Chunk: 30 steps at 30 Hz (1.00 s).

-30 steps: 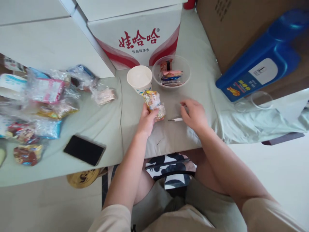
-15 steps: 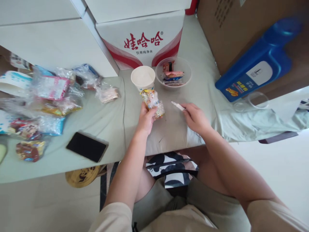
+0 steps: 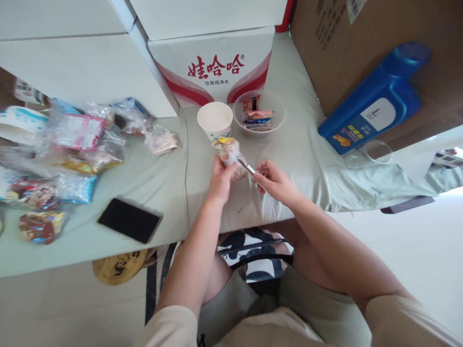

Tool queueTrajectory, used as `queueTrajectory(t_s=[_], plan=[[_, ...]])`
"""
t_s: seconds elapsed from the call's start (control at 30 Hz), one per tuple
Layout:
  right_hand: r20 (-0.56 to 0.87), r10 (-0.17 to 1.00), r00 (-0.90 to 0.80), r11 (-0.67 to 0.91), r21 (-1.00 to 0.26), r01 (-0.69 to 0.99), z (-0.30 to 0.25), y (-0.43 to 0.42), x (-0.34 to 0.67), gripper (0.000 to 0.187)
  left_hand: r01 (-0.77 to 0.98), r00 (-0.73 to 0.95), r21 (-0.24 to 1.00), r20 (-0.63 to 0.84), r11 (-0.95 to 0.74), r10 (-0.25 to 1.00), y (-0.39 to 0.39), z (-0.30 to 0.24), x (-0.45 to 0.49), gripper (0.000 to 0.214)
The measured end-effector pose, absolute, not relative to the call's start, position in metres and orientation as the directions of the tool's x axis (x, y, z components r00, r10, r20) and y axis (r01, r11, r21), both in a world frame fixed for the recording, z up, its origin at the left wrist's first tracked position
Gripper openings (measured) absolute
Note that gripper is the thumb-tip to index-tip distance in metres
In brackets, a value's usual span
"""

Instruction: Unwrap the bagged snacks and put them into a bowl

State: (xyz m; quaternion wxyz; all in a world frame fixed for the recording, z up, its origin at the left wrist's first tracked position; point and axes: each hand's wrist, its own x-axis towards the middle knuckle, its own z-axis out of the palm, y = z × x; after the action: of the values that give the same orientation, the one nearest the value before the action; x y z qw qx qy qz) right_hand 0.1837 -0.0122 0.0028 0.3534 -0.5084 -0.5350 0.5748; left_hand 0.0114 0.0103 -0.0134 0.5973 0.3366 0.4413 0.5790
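My left hand is closed around a snack packet in a shiny, partly clear wrapper with a yellow top edge. Between the fingers of my right hand is a slim knife with a white handle. Its narrow, dark-looking tip meets the right side of the packet; whether it has cut the wrapper I cannot tell. Just behind the packet stands a white paper cup, upright. Beside the cup, a clear plastic bowl contains several small wrapped snacks.
Several bagged snacks lie heaped at the left, with a black phone in front. A white and red carton stands at the back. On the right, a blue bottle leans by a brown cardboard box, near a clear cup.
My right hand has moved left with the knife, bringing its tip from apart to against the packet. My left hand still holds the packet, now tilted slightly differently.
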Motion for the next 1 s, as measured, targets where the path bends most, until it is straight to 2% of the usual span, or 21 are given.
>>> queueTrajectory(t_s=[0.1, 0.17, 0.23, 0.33, 0.43, 0.5, 0.73, 0.9, 1.0], plan=[[-0.231, 0.944, -0.237, -0.181, -0.96, 0.215, -0.001, -0.013, 0.189, 0.037, -0.532, -0.134, 0.842, -0.185, 0.087, 0.974, 0.015, -0.004, -0.002, 0.051], [-0.185, 0.97, -0.158, -0.138, -0.954, 0.267, -0.001, -0.011, 0.196, 0.03, -0.576, -0.15, 0.813, -0.202, 0.08, 0.968, 0.017, 0.0, -0.008, 0.05], [-0.118, 0.991, -0.06, -0.085, -0.916, 0.392, -0.002, -0.007, 0.205, 0.023, -0.569, -0.141, 0.818, -0.203, 0.088, 0.969, 0.017, 0.0, -0.01, 0.047], [-0.009, 1.0, 0.001, -0.008, -0.76, 0.65, -0.004, 0.001, 0.217, 0.016, -0.484, -0.143, 0.873, -0.148, 0.061, 0.979, 0.017, -0.006, -0.006, 0.045], [0.134, 0.99, -0.046, 0.122, -0.635, 0.763, -0.007, 0.005, 0.221, 0.009, -0.443, -0.133, 0.895, -0.127, 0.055, 0.983, 0.017, -0.014, 0.0, 0.043], [0.192, 0.975, -0.111, 0.208, -0.624, 0.753, -0.009, 0.004, 0.218, 0.014, -0.438, -0.089, 0.893, -0.156, 0.102, 0.984, 0.017, -0.018, 0.003, 0.044], [0.233, 0.907, -0.35, 0.405, -0.706, 0.581, -0.004, -0.008, 0.2, 0.026, -0.377, 0.097, 0.897, -0.209, 0.23, 0.973, 0.009, -0.018, 0.012, 0.049], [0.236, 0.913, -0.334, 0.394, -0.727, 0.562, -0.002, -0.007, 0.2, 0.031, -0.344, 0.162, 0.901, -0.221, 0.265, 0.962, 0.007, -0.017, 0.01, 0.048], [0.227, 0.918, -0.326, 0.382, -0.731, 0.566, -0.001, -0.005, 0.203, 0.025, -0.324, 0.176, 0.909, -0.214, 0.262, 0.961, 0.007, -0.019, 0.009, 0.048]])
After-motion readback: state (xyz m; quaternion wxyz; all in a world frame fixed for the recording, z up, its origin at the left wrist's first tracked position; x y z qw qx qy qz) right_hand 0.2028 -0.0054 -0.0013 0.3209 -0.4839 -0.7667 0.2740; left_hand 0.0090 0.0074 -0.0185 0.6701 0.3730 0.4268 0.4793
